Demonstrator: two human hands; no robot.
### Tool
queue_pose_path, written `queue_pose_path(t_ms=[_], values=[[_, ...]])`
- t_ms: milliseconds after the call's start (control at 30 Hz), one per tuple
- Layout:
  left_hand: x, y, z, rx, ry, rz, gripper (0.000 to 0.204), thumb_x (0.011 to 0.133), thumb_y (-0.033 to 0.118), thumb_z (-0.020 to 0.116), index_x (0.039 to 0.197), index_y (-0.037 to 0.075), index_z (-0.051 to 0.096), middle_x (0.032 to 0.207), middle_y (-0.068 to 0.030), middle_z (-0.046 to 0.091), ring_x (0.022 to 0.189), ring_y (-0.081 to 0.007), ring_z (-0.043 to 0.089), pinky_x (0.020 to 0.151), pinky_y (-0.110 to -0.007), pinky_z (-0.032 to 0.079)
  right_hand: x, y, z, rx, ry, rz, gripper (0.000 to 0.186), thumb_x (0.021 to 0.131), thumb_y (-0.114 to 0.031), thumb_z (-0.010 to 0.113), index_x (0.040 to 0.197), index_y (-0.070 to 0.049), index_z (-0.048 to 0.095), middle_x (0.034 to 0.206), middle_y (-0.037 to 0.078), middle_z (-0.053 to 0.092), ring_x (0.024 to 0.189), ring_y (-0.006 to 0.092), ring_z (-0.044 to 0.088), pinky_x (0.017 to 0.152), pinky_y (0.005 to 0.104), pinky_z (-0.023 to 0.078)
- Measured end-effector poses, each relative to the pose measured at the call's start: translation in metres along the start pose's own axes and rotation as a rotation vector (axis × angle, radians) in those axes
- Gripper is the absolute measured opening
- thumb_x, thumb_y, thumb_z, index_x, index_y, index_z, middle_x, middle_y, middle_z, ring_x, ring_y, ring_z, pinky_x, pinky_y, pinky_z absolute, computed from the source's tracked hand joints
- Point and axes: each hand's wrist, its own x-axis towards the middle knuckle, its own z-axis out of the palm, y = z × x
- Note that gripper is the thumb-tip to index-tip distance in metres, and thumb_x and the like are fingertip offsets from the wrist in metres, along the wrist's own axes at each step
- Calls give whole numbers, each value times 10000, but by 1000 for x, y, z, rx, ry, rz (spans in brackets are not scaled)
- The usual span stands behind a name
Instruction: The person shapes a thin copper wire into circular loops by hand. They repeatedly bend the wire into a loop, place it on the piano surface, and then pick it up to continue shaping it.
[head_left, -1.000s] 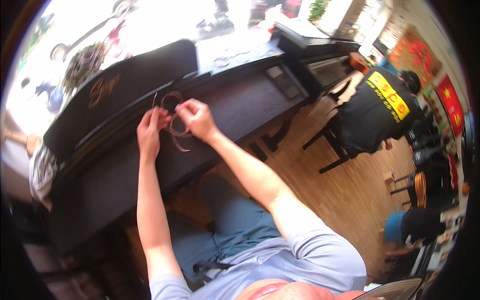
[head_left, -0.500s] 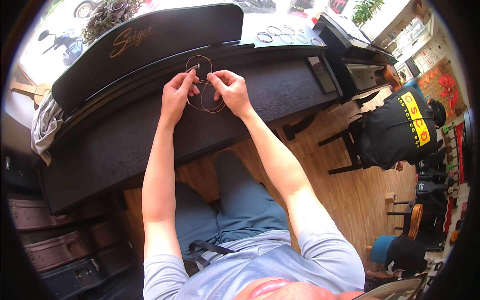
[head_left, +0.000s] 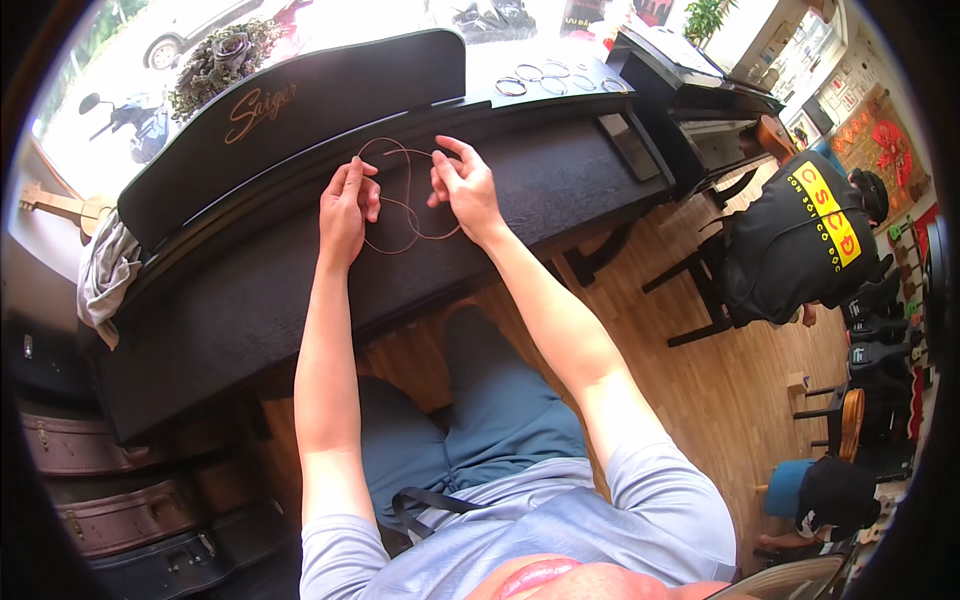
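Note:
A thin copper-coloured string point(head_left: 400, 246) hangs in loose loops above the black piano's dark wooden top point(head_left: 230, 310). My left hand point(head_left: 347, 205) pinches the string at the left side of the loops, thumb up. My right hand point(head_left: 463, 188) holds it on the right between thumb and fingers, with the forefinger raised. Behind them stands the piano's curved black board point(head_left: 300, 150) with gold lettering. Several coiled strings point(head_left: 553, 85) lie on the light surface at the back right, above a dark rectangular object point(head_left: 627, 147) on the piano.
A person in a black top point(head_left: 790, 250) sits on a chair at the right, by another black piano point(head_left: 700, 100). Grey cloth point(head_left: 105, 270) hangs at the piano's left end. Instrument cases point(head_left: 110, 450) are stacked lower left. Another person point(head_left: 835, 495) is at the lower right.
My hands have moved apart and the string's loops have spread wider. The raised forefinger of my right hand was curled half a second ago. The camera view has shifted.

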Motion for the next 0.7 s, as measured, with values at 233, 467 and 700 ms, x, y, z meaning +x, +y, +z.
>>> queue_pose_path(t_ms=[233,467,700], values=[[0,-2,1,22,-8,11,317,1084,333,487,1039,53,627,671,-13,546,543,-78,476,504,-218,382,-56,-54,-60,-127,208,-21,418,1012,-64,575,1406,-19,444,807,52,636,618,94,611,597,260,588],[-1,-3,0,72,-24,11,341,1079,368,490,1067,58,632,737,-43,670,598,-101,605,563,-221,432,-134,-100,-115,-490,-75,276,169,984,-155,665,1037,2,698,648,32,652,529,83,599,514,235,468],[-3,-1,4,87,-64,-19,341,1080,369,487,1060,62,632,723,-40,675,593,-109,612,584,-219,429,-116,-123,-78,-502,66,61,203,975,-178,690,928,14,735,553,-31,529,467,25,430,453,214,322]])
